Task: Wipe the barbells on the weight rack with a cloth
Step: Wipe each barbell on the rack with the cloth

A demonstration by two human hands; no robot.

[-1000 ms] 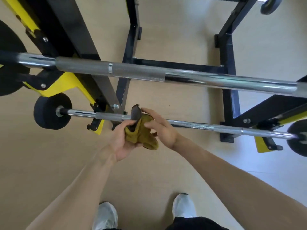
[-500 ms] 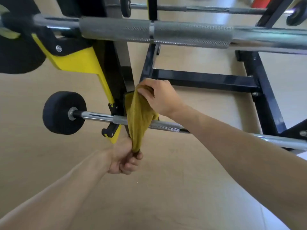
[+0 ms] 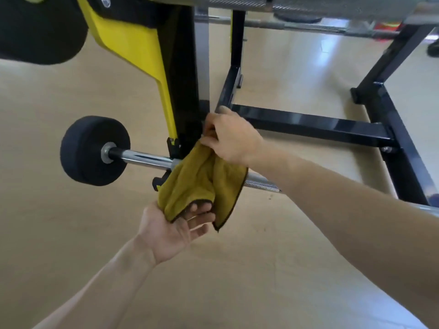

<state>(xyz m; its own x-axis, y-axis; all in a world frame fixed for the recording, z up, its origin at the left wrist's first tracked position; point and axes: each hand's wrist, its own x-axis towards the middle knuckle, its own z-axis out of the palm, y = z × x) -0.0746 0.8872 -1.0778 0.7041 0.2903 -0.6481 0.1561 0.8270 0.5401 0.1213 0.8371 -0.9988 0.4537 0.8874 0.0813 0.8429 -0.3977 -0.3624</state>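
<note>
A mustard-yellow cloth (image 3: 200, 179) with a dark hem hangs over the low chrome barbell (image 3: 147, 159), which carries a black end weight (image 3: 93, 150) on its left. My right hand (image 3: 231, 140) pinches the cloth's top just behind the bar. Below the bar, my left hand (image 3: 173, 230) is palm up, its fingers tucked under the cloth's lower edge and relaxed. The cloth hides the part of the bar beneath it. A thicker knurled barbell (image 3: 332, 5) crosses the top edge of the view.
The black and yellow rack upright (image 3: 183, 74) stands right behind the cloth, with a yellow bracket (image 3: 133, 41). Black base beams (image 3: 308, 125) run along the floor to the right. A large black weight plate (image 3: 35, 29) fills the top left. Beige floor lies below.
The view has dropped closer to the low bar. The cloth, stretched tight between both hands before, now hangs spread over the bar. My left hand has loosened from a fist to an open palm.
</note>
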